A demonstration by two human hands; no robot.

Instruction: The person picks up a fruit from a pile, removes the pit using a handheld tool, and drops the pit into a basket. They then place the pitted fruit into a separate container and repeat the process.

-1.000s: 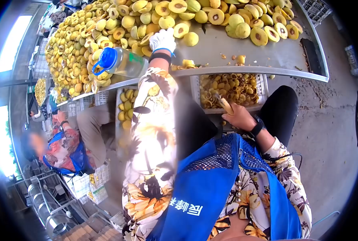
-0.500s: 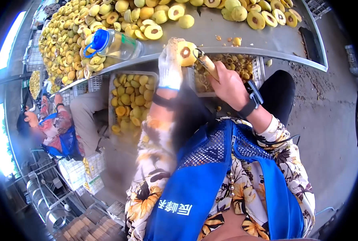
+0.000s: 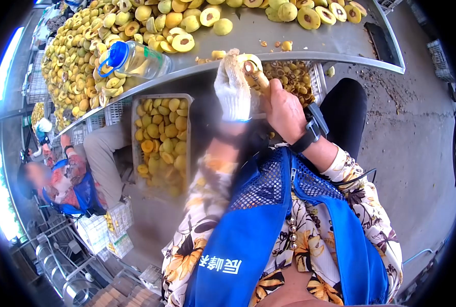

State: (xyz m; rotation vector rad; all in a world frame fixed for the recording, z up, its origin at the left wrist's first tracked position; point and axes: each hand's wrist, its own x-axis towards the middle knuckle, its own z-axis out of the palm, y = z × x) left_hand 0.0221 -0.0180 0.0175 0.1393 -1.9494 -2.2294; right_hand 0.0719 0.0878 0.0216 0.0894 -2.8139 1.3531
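My left hand [image 3: 232, 84], in a white knitted glove, grips a yellow peach half [image 3: 253, 60] with its cut side turned toward my right hand. Bare, my right hand [image 3: 285, 111] is closed around the wooden handle of a pitting tool [image 3: 261, 82]. The tool's head meets the brown centre of the fruit; its metal end is mostly hidden there. Both hands are just over the table's near edge. Below them a crate [image 3: 317, 84] holds scooped-out brown bits and peach pieces, partly covered by my hands.
Halved peaches [image 3: 84, 66] are heaped on the metal table [image 3: 258, 30]. A blue-capped clear bottle [image 3: 143, 60] lies near its rim. To the left stands a bin of peach halves [image 3: 161, 128]. Another person [image 3: 72, 179] sits further left.
My left hand has turned and tilted the peach half. The pitting tool's head has moved from the fruit's edge into its centre. The whole view has shifted slightly.
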